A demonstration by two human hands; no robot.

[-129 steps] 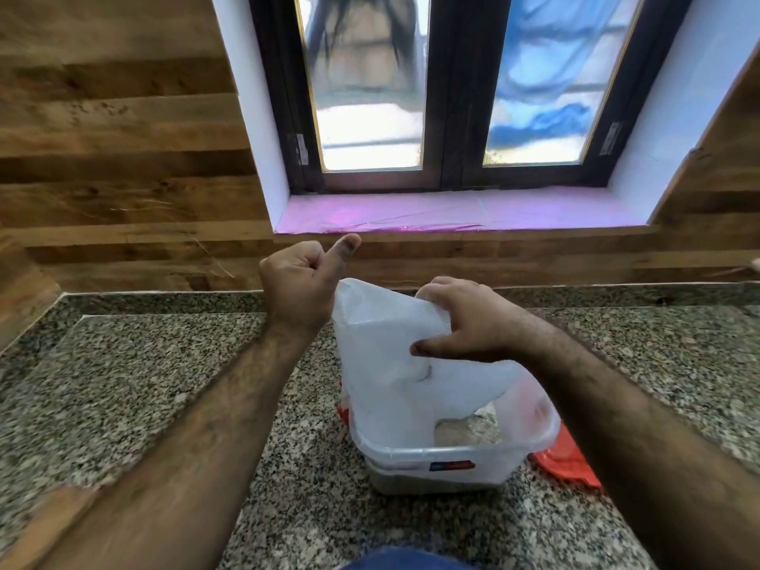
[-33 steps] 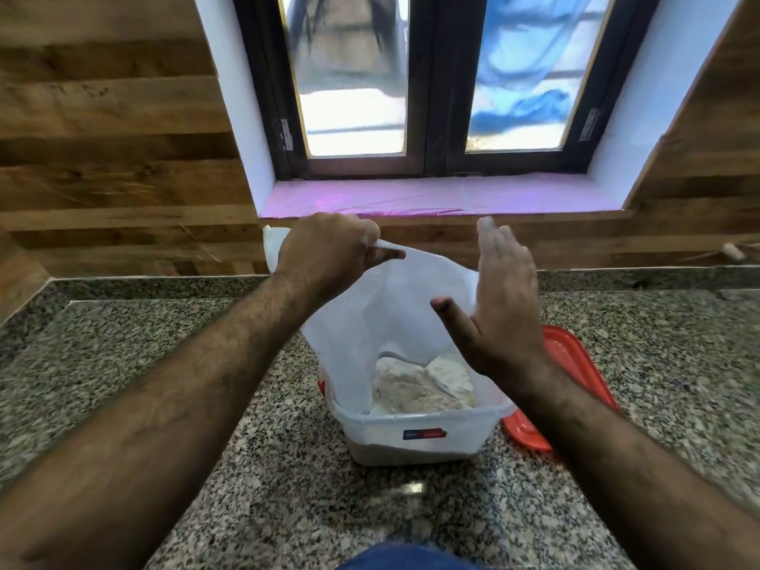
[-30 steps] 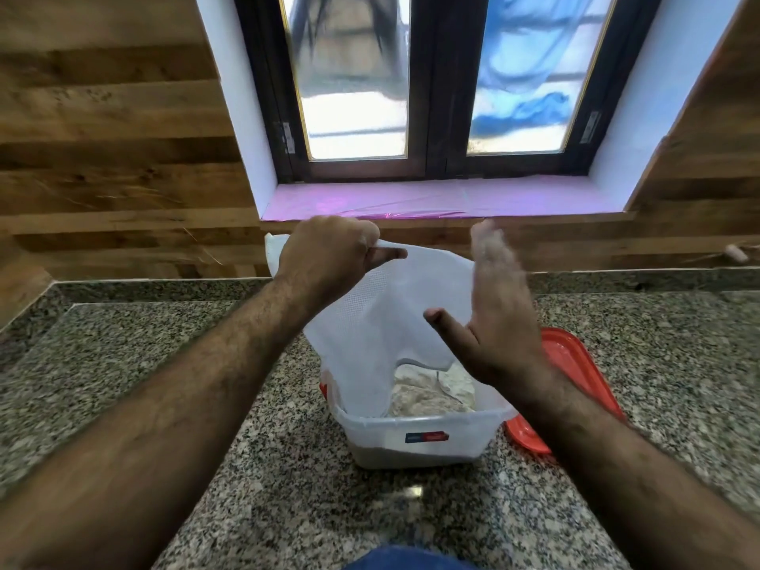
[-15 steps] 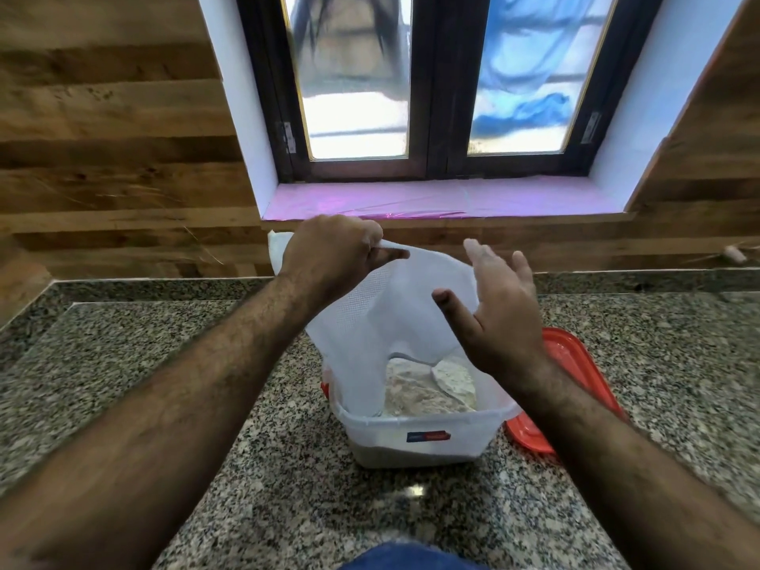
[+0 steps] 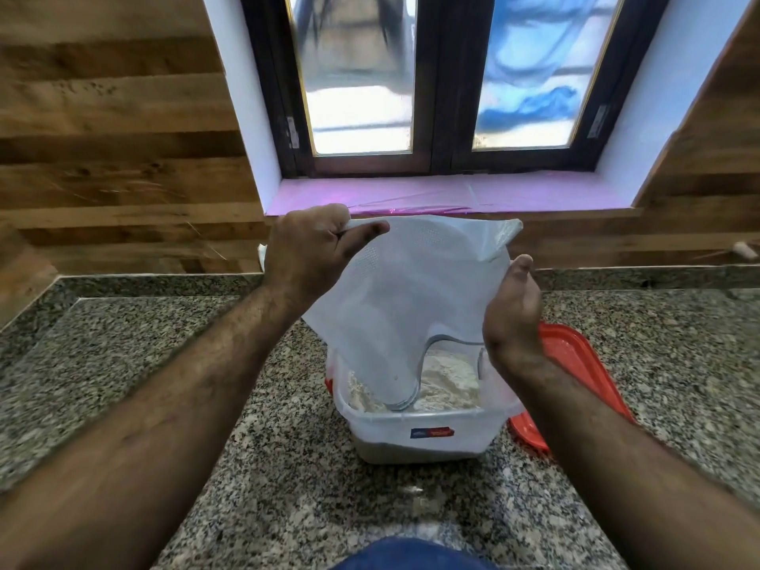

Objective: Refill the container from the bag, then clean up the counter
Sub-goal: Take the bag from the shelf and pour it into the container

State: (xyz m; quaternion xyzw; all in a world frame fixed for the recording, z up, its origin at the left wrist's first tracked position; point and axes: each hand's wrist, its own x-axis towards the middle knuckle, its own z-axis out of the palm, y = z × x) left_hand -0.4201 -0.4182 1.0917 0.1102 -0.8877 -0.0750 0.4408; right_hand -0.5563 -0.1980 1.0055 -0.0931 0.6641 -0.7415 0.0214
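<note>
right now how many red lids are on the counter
1. The red lid lies flat on the granite counter, just right of the clear container, partly hidden behind the right hand and forearm. No other lid shows.

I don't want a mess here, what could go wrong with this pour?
The bag hangs upended from the left hand, its mouth low inside the container; lifting it quickly could scatter flour onto the counter. The right hand pressing its side could puff flour out.
</note>
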